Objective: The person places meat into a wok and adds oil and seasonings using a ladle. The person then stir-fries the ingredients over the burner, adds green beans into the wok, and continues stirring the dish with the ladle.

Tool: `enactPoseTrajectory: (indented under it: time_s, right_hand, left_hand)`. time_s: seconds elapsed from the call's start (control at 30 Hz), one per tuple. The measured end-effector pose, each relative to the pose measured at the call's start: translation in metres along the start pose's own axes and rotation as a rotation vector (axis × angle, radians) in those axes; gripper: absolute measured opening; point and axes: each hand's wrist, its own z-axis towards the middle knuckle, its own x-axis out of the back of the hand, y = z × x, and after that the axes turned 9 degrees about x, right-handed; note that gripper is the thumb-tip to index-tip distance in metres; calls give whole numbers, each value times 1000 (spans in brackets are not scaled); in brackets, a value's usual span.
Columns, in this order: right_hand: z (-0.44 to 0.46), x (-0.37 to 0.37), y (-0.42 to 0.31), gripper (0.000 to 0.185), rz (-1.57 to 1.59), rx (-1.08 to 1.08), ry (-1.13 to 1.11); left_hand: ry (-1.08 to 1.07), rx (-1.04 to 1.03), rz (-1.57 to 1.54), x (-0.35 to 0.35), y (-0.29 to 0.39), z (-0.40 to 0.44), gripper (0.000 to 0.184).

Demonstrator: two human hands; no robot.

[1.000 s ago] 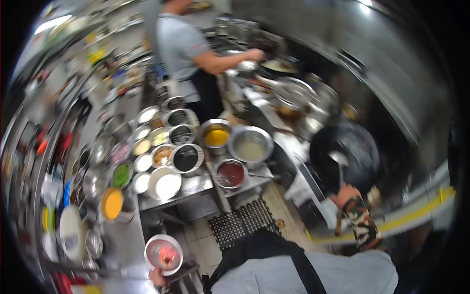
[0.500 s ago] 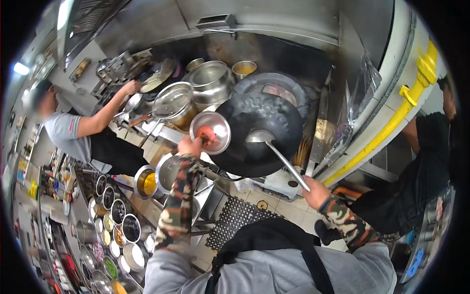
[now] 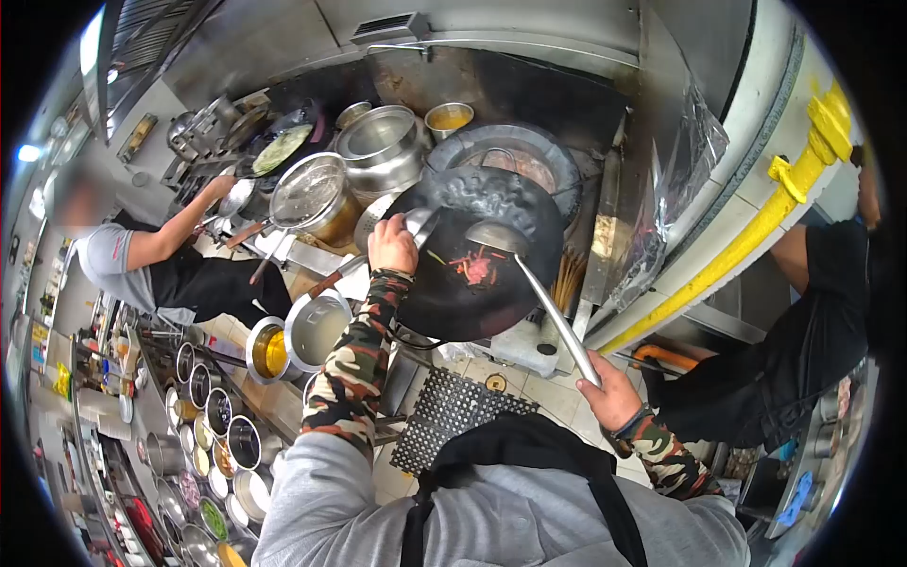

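My left hand [image 3: 393, 248] grips a metal bowl [image 3: 421, 223], tipped over the left side of a large black wok [image 3: 444, 307]. Pink pieces with red and green strips [image 3: 476, 268] lie in the wok. My right hand [image 3: 609, 391] is closed round the handle of a steel ladle [image 3: 553, 310], whose round head rests inside the wok just above the food. The inside of the bowl is mostly hidden by its tilt.
Left of the wok stand steel pots [image 3: 380, 142] and a strainer over a pot [image 3: 310, 191]. A co-worker [image 3: 142, 255] works at the far left; another person [image 3: 784, 331] is at the right. A yellow pipe [image 3: 737, 255] runs along the right.
My left hand has tipped the bowl over the wok, and the pink food is now in the wok. The ladle head has shifted slightly up and left. Earlier, the bowl was at the lower left.
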Motion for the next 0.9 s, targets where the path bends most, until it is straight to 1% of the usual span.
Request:
enactPoseTrajectory:
  time_s: [0.03,0.1,0.17,0.23,0.27,0.3,0.33,0.37,0.4,0.43,0.47,0.5,0.57,0.6,0.63,0.7,0.73,0.77,0.8,0.83,0.9]
  right_hand:
    - [5,-4,4,49,7,53,1]
    - [22,-10,14,49,-33,93,-11]
    - [31,-13,10,48,-80,134,-25]
    - [37,-10,-2,48,-19,103,-13]
    - [37,-6,-15,48,16,147,-2]
    - [36,-8,0,48,-29,231,19]
    - [35,-6,-1,48,-42,255,14]
    - [32,-5,-3,47,-48,267,7]
    - [30,-7,-3,47,-50,270,3]
    - [24,-10,-3,47,35,208,-5]
    - [21,-12,-3,46,118,153,0]
    - [18,-13,-4,46,121,156,11]
    - [10,-12,-9,46,192,58,15]
    - [8,-8,-16,48,257,-26,-27]
    - [10,-10,-11,48,264,-20,-26]
    - [16,-16,12,48,224,-23,6]
    - [19,-19,24,47,169,72,29]
    - [21,-18,17,48,191,157,31]
    - [20,-20,20,49,181,233,65]
    - [21,-22,26,50,174,319,100]
    - [19,-12,14,54,429,-45,-38]
  left_hand:
    - [9,101,-51,3,-5,-3,9]
    - [-48,195,-244,1,-5,-13,8]
    - [43,180,-183,9,-8,-18,11]
    - [100,247,-145,18,-18,-16,11]
    - [102,261,-149,26,-24,-15,10]
    - [109,275,-156,33,-31,-11,9]
    - [188,316,-210,34,-37,-10,8]
    - [217,353,-234,33,-44,-10,8]
    - [235,346,-296,34,-55,-6,9]
    - [241,336,-358,38,-59,-5,9]
    - [278,391,-461,42,-59,-7,9]
    - [258,431,-503,46,-61,-4,11]
    - [286,411,-341,43,-66,-8,17]
    - [321,447,-274,24,-71,-10,17]
    - [271,573,-665,-6,-72,-13,10]
    - [157,501,-619,20,-28,-18,9]
    - [194,476,-501,26,-30,-21,11]
    - [237,461,-373,36,-39,-26,14]
    - [263,522,-381,49,-51,-33,16]
    - [368,590,-381,67,-61,-39,18]
    - [372,783,-549,79,-110,-74,21]
